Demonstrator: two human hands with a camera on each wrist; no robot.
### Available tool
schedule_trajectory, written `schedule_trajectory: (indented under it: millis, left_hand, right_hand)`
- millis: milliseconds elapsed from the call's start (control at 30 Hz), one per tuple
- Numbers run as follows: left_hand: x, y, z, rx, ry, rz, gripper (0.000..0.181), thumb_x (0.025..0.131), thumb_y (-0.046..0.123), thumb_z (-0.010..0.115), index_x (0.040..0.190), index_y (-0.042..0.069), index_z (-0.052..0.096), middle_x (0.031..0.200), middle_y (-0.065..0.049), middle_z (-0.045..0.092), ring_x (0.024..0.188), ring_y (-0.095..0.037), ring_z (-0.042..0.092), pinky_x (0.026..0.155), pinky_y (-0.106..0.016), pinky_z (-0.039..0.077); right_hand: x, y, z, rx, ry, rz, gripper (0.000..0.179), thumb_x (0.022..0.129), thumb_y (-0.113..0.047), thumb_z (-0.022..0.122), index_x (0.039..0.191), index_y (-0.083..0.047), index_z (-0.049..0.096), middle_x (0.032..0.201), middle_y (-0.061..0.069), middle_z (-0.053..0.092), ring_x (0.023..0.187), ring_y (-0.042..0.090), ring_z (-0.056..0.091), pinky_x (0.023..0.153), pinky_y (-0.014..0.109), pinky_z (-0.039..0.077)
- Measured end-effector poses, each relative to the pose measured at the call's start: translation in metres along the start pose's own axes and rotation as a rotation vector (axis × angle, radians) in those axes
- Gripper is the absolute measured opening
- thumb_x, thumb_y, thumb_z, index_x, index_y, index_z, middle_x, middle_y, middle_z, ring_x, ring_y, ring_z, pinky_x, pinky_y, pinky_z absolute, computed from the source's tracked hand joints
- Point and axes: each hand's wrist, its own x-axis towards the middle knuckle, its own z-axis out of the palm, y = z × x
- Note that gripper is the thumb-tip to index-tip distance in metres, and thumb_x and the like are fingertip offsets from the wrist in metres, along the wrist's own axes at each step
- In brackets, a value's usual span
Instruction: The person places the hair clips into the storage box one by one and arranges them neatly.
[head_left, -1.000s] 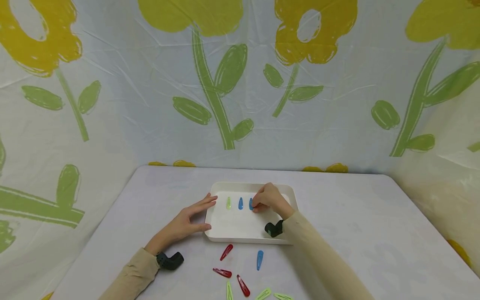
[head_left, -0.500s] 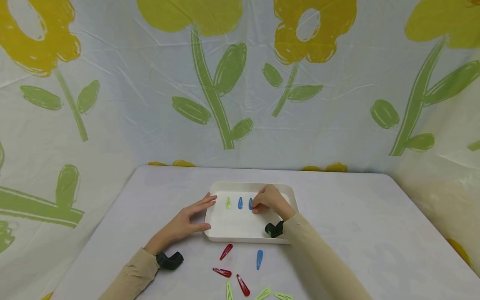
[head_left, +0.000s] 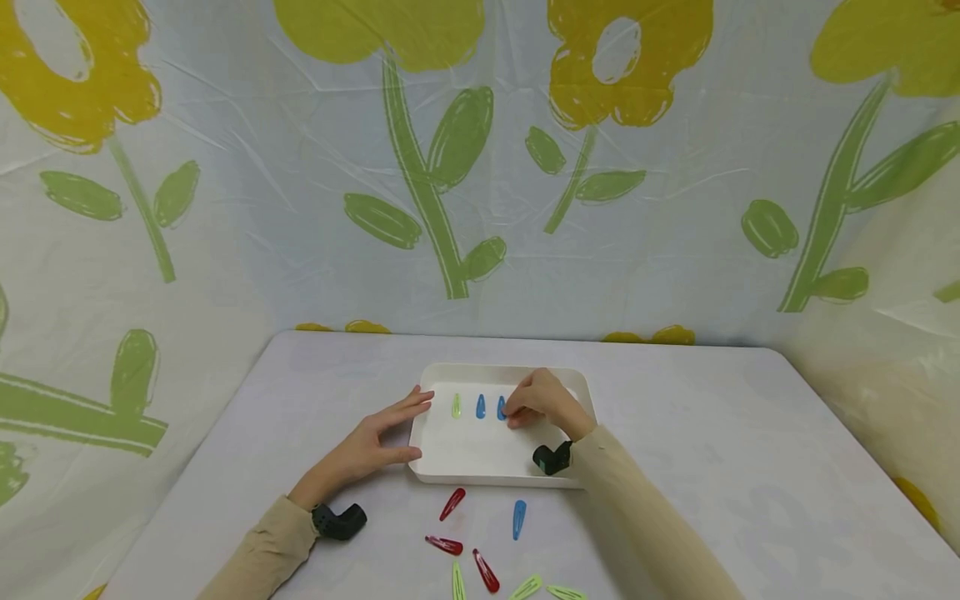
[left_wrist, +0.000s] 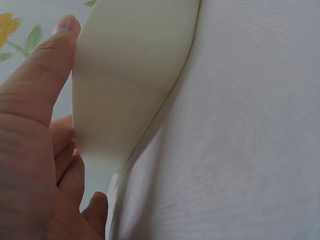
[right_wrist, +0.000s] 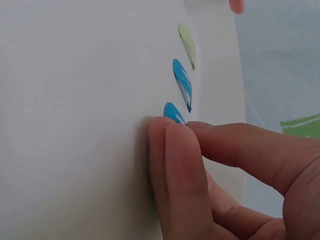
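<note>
A white tray (head_left: pixel 472 454) holds a short row of snap hair clips: a light green hair clip (head_left: pixel 457 406), a blue hair clip (head_left: pixel 481 407) beside it, and a second blue hair clip (head_left: pixel 501 407) at the right end. My right hand (head_left: pixel 546 402) pinches that end clip between thumb and fingers; the right wrist view shows its rounded end poking out past the fingertips, the rest hidden. At the tray's left side my left hand (head_left: pixel 367 446) rests with spread fingers, and in the left wrist view its thumb (left_wrist: pixel 62 45) lies along the tray's outer wall.
In front of the tray, on the pale table (head_left: pixel 712 450), lie a blue hair clip (head_left: pixel 519 520), red hair clips (head_left: pixel 452 504) and several light green hair clips (head_left: pixel 527 587). A flower-patterned curtain (head_left: pixel 300 250) hangs behind and at both sides.
My right hand has shifted very slightly to the right at the end blue hair clip. The left hand, tray and other clips stay in place.
</note>
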Motion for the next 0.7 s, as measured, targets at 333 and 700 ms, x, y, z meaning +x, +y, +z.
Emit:
schedule_trajectory:
  millis: [333, 700]
  left_hand:
    - [-0.001, 0.0, 0.0, 0.01, -0.012, -0.012, 0.071, 0.086, 0.016, 0.079, 0.146, -0.001, 0.046, 0.158, -0.01, 0.035, 0.151, -0.03, 0.016, 0.115, -0.015, 0.015]
    - [-0.001, 0.0, 0.0, 0.007, -0.015, -0.026, 0.074, 0.085, 0.02, 0.08, 0.148, 0.001, 0.045, 0.159, -0.006, 0.034, 0.151, -0.026, 0.015, 0.115, -0.016, 0.014]
  right_hand:
    - [-0.01, -0.014, -0.007, -0.114, 0.005, -0.054, 0.01, 0.084, -0.004, 0.074, 0.085, 0.005, 0.071, 0.075, 0.012, 0.07, 0.061, 0.02, 0.068, 0.064, 0.03, 0.059]
    - [-0.026, -0.022, -0.013, -0.192, 0.063, -0.177, 0.013, 0.087, -0.011, 0.076, 0.09, 0.0, 0.071, 0.076, 0.012, 0.069, 0.062, 0.021, 0.068, 0.062, 0.031, 0.059]
